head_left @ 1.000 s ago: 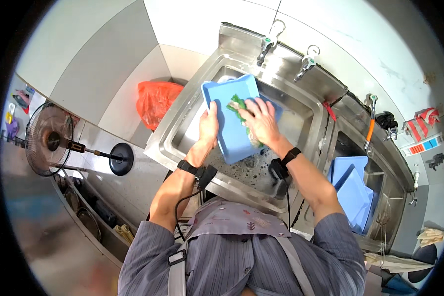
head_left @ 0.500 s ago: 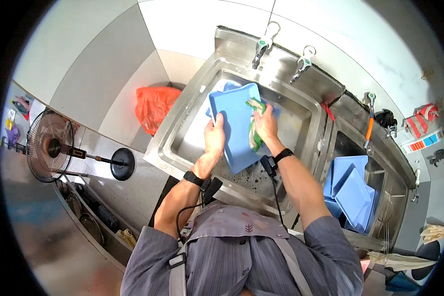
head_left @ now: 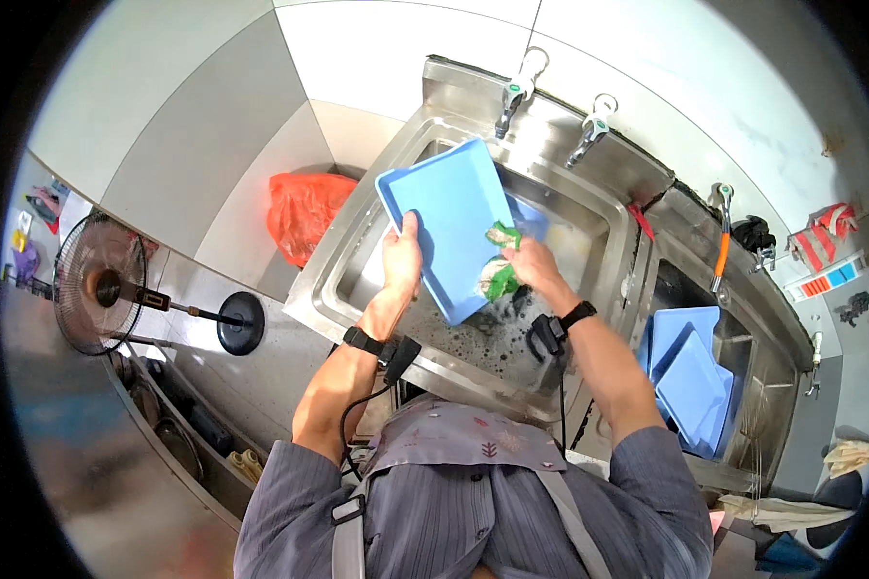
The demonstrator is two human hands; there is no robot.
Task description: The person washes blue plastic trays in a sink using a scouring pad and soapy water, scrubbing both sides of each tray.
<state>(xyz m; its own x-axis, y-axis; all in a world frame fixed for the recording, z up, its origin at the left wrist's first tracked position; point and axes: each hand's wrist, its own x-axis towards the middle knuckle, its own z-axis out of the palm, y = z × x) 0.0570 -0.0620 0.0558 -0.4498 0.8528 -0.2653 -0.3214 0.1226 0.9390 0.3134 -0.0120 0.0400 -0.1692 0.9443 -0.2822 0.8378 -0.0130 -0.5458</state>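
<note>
A shallow blue tray [head_left: 449, 217] is held up over the left steel sink [head_left: 603, 261], tilted. My left hand [head_left: 403, 256] is closed on its left edge, thumb on the inner face. My right hand [head_left: 534, 265] is closed around a green and whitish cloth [head_left: 498, 280], bunched against the tray's right edge. Part of the cloth sticks out above the fingers. Behind the tray, another blue piece [head_left: 528, 220] lies in the sink, mostly hidden. Foamy, dark-speckled water [head_left: 497, 347] shows in the sink's near part.
Several blue trays [head_left: 690, 381] lean in the right-hand sink. Taps [head_left: 518, 92] stick out from the back wall, one with an orange hose [head_left: 722, 253]. A red plastic bag [head_left: 304, 217] sits left of the sink, with a standing fan [head_left: 106, 288] farther left.
The tray has shifted up and left and turned anticlockwise. My left hand has moved left along with it. My right hand and the cloth have slid down to the tray's lower right edge.
</note>
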